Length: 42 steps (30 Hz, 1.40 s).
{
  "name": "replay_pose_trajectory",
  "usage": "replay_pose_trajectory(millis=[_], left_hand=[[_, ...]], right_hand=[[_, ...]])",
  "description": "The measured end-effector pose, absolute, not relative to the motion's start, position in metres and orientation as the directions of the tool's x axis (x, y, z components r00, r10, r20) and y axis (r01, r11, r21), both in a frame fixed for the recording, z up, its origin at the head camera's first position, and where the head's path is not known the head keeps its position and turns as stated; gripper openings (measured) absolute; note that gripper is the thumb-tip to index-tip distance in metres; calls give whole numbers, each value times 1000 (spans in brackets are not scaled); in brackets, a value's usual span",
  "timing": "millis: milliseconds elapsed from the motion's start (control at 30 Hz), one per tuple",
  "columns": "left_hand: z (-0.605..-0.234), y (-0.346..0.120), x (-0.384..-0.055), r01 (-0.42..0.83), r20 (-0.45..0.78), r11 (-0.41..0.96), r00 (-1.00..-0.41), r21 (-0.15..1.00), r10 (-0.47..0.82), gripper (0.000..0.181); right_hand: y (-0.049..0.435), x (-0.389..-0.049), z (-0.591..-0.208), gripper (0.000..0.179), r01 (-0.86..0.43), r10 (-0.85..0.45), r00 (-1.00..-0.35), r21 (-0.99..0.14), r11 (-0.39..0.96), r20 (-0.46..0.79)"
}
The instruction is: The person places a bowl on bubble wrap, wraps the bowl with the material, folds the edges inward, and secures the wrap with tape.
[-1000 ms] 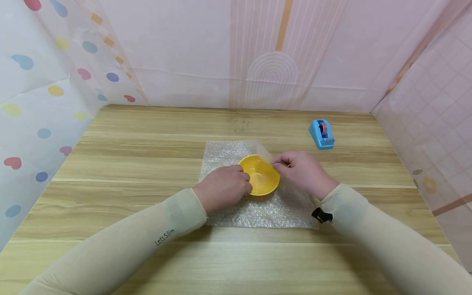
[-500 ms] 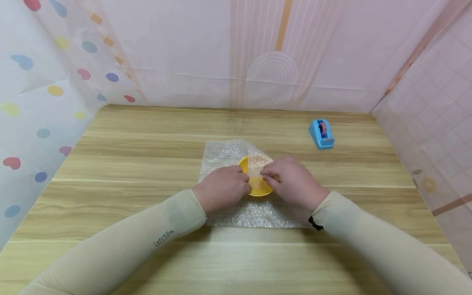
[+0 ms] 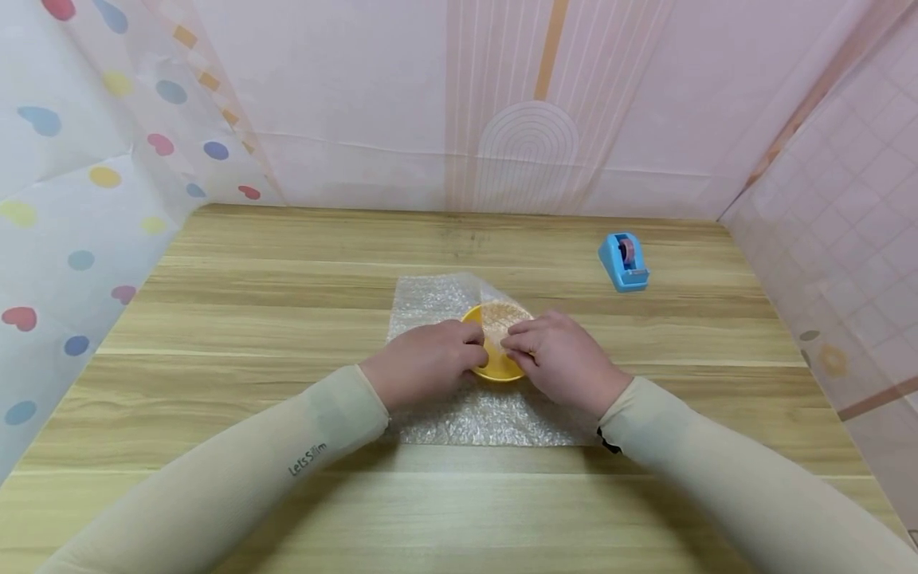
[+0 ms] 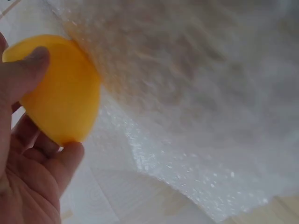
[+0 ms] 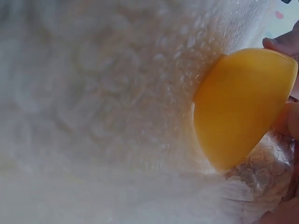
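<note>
A yellow bowl [image 3: 500,370] sits on a sheet of bubble wrap [image 3: 495,422] in the head view. My left hand [image 3: 428,357] grips the bowl's left rim, and in the left wrist view its thumb [image 4: 30,70] presses on the yellow surface. Over the bowl's far right part lies a folded corner of the wrap. My right hand [image 3: 562,356] pinches that corner above the bowl. In the right wrist view the bowl [image 5: 243,107] shows at the right, with the blurred wrap filling the left; fingertips appear at that view's right edge.
A blue tape dispenser [image 3: 624,263] with a pink roll stands at the back right of the wooden table [image 3: 251,319]. Patterned sheets [image 3: 358,104] hang behind the table and along both sides.
My right hand has moved left and slightly nearer, drawing the bubble wrap corner across the bowl. My left hand stays at the bowl's left rim, its wrist shifting slightly left.
</note>
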<state>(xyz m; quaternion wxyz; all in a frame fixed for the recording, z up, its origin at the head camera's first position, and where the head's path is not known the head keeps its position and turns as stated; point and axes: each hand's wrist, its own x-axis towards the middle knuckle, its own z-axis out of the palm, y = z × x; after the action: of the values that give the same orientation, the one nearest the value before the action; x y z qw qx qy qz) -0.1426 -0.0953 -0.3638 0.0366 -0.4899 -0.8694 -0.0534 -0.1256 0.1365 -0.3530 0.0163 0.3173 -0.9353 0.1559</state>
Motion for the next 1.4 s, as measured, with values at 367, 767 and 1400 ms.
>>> replay_pose_trajectory(millis=[367,767,1400], left_hand=[[-364,-98,-141,853,191,504,-522,135,831,14],[-363,-97,-138,860,60,509,-510,22,858,23],[-367,-92,-135,870,60,479,-475,-119,878,15]], right_hand=[[136,-125,-355,21,-616,-603,-786,-246,748,138],[134,-124,-355,21,-601,-598,-797,-226,767,90],[161,-127,-348,24,-370,-385,-919,-520,770,84]])
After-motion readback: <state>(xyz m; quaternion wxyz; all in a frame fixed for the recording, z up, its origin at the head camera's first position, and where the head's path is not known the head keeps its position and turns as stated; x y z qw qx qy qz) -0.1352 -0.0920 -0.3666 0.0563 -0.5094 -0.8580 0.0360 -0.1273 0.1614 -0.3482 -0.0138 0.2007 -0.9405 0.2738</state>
